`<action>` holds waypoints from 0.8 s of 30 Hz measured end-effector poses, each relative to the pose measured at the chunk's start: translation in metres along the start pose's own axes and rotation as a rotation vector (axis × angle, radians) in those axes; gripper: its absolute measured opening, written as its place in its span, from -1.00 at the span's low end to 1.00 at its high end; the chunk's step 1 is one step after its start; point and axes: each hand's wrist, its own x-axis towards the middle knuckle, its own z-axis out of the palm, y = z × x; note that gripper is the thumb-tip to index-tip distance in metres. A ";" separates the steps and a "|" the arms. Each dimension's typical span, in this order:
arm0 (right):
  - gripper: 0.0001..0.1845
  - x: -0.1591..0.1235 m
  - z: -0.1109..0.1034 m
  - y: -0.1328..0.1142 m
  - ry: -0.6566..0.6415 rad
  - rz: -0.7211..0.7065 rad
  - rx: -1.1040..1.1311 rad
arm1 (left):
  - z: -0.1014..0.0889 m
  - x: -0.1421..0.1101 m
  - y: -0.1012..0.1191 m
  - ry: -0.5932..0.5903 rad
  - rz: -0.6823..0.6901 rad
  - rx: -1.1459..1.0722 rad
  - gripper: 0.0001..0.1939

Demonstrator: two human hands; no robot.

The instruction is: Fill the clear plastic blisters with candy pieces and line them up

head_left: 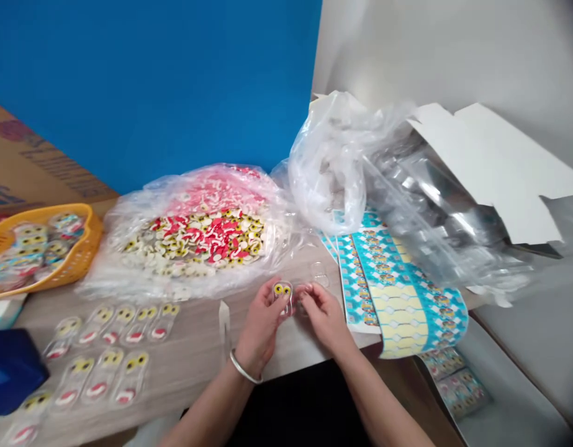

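My left hand (pixel 262 320), with a bangle at the wrist, is closed on a small clear plastic blister (pixel 283 290) that has two yellow eye pieces at its top. Close to its right side, my right hand (pixel 320 310) has thumb and fingers pinched together. What lies between those fingertips, if anything, is too small to make out. Just beyond them an unfilled clear blister (pixel 318 272) rests on the table. To the left, several filled blisters (pixel 136 326) with yellow eyes and red-and-white pieces are laid out in two rough rows.
A large open plastic bag (pixel 141 273) of loose red, white and yellow pieces sits behind my hands. Left are an orange basket (pixel 93 233) and a dark blue object (pixel 13 372). Printed sheets (pixel 402 313), a bag of clear plastic (pixel 435 192) and white card (pixel 495 155) lie right.
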 end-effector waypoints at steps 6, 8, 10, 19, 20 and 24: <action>-0.65 -0.005 0.003 -0.006 0.038 0.170 0.193 | -0.013 0.000 -0.002 -0.022 0.045 -0.101 -0.57; -0.50 -0.005 0.010 -0.008 0.067 0.193 0.293 | -0.012 -0.001 -0.002 -0.070 0.029 -0.162 -0.59; -0.44 -0.006 0.019 -0.009 0.103 0.165 0.283 | -0.010 -0.002 -0.002 -0.113 -0.002 -0.202 -0.57; -0.74 -0.011 0.038 -0.007 0.181 -0.067 -0.287 | -0.019 -0.011 0.004 -0.156 0.054 -0.141 -0.61; -0.75 -0.010 0.038 -0.007 0.174 -0.053 -0.287 | -0.022 -0.011 0.005 -0.156 0.043 -0.139 -0.62; -0.72 -0.008 0.044 -0.003 0.076 0.069 -0.096 | -0.039 -0.016 0.003 -0.114 0.053 -0.085 -0.71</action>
